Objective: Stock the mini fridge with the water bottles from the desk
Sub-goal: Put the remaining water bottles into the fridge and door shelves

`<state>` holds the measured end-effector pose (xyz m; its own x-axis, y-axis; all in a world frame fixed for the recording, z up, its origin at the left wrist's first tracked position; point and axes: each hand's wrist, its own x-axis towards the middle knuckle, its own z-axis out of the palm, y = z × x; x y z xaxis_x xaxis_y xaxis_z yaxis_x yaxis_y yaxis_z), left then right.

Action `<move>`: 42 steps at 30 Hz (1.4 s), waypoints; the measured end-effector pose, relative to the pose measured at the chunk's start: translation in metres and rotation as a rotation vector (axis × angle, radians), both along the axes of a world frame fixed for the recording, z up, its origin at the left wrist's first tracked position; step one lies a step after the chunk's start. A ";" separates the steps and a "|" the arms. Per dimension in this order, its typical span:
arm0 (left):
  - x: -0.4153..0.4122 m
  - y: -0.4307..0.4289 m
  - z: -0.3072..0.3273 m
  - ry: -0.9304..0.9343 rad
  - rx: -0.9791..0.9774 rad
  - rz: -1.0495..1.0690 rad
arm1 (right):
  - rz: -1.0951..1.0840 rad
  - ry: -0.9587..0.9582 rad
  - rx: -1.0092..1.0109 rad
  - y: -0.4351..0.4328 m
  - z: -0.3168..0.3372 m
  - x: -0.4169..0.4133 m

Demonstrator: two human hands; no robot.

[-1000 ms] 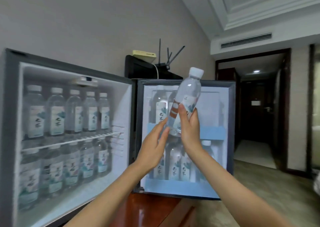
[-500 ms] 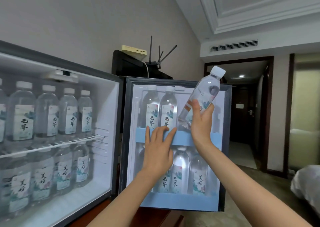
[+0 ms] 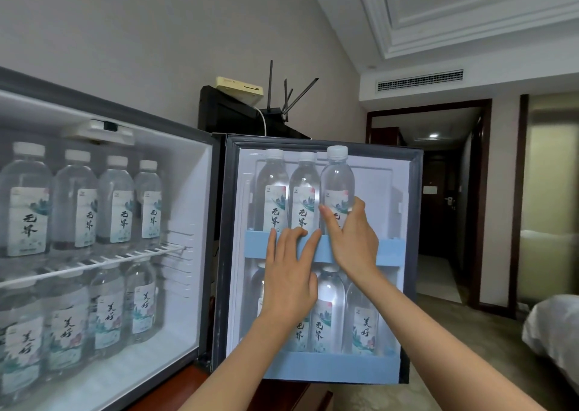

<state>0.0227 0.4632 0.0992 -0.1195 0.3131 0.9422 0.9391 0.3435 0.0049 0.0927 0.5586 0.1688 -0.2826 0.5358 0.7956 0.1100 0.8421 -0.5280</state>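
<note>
You were at the step of putting one water bottle (image 3: 336, 185) into the upper door shelf (image 3: 390, 250) of the mini fridge (image 3: 203, 210), near the middle of the frame. Your right hand (image 3: 352, 241) gripped that bottle around its label, with the thumb on the left side and the fingers wrapped round the right. The bottle stood upright, just to the right of two other bottles (image 3: 272, 191) in the same shelf. Your left hand (image 3: 289, 272) was open, with its straight fingers pressed flat on the blue rail of that shelf. The bottle's bottom was hidden behind the rail and your hand, so I could not tell if it sat on the shelf floor yet. I think the next move called for a gentle push straight down until it stood firm, then a slow let-go so it did not tip. There was room to its right for more. The surface with the other bottles was not in view, so I could not tell how many were left.
</note>
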 end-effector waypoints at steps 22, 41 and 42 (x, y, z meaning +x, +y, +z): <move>-0.002 0.006 -0.004 0.040 0.090 -0.003 | -0.250 -0.057 0.260 0.012 -0.015 -0.003; 0.001 0.012 -0.005 0.005 0.162 -0.019 | -0.397 0.066 0.466 0.023 -0.066 -0.017; 0.002 0.013 -0.005 -0.003 0.165 -0.019 | -0.402 0.044 0.482 0.023 -0.072 -0.016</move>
<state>0.0250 0.4760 0.0946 -0.1180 0.1567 0.9806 0.9455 0.3196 0.0627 0.0769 0.5819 0.0967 -0.0951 0.1713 0.9806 0.4545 0.8839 -0.1103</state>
